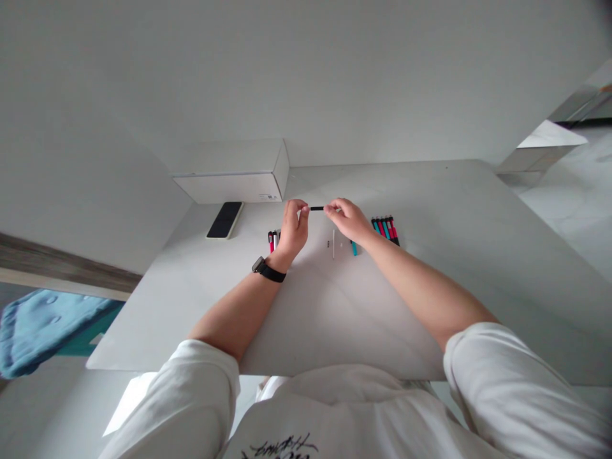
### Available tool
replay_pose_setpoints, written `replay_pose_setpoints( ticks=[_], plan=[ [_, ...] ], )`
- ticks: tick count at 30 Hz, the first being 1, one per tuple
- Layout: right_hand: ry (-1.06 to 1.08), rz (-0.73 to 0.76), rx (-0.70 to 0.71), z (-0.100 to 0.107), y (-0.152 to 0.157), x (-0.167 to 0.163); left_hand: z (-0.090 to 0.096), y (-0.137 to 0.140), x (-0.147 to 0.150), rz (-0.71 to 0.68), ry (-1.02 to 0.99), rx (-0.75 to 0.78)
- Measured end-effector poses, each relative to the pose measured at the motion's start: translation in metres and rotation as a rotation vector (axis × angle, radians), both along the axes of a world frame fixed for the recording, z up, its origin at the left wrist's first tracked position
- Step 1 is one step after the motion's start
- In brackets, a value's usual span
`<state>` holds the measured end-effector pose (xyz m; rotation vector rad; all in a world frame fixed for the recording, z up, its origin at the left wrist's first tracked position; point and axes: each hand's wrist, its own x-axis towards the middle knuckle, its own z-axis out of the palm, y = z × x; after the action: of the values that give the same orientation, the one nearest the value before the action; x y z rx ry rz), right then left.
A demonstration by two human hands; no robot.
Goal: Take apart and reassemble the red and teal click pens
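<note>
Above the middle of the table, my left hand (295,228) and my right hand (349,218) pinch opposite ends of a short black pen part (317,208), held level. My fingers cover both its ends. Just below, a thin white pen refill (333,244) lies on the table beside tiny dark pieces (327,243). A teal pen barrel (354,248) rests under my right wrist. Several red, teal and black pens (385,230) lie in a row to the right. Partly hidden behind my left hand are red and white pens (272,240).
A white box (229,185) stands at the table's back left against the wall. In front of it lies a phone (225,220) with a dark screen. The white table (363,312) ends close to my body. A blue cushioned seat (52,325) is at the left.
</note>
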<state>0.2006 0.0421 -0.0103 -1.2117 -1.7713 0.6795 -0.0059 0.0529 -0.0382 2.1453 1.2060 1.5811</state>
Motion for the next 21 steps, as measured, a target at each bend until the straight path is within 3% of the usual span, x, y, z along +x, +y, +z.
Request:
replay_pose_setpoints(
  ticks=[4,10,16,18,21],
  plan=[
    [0.043,0.037,-0.159,-0.0022,0.0047,0.0025,-0.0009,0.0007,0.0012,-0.043,-0.010,0.025],
    [0.112,0.046,-0.121,-0.0015,0.0036,0.0018,-0.0024,0.0031,0.0002,-0.031,-0.021,0.035],
    [0.134,0.026,-0.275,-0.0040,0.0048,0.0012,0.0014,0.0008,-0.0003,-0.035,0.016,0.033],
    [0.093,0.032,-0.228,-0.0035,0.0051,0.0013,0.0016,0.0002,-0.0001,-0.034,0.018,0.041],
    [0.014,0.005,-0.035,0.0001,0.0023,0.0004,-0.0012,0.0005,0.0008,-0.024,0.005,0.021]
  ],
)
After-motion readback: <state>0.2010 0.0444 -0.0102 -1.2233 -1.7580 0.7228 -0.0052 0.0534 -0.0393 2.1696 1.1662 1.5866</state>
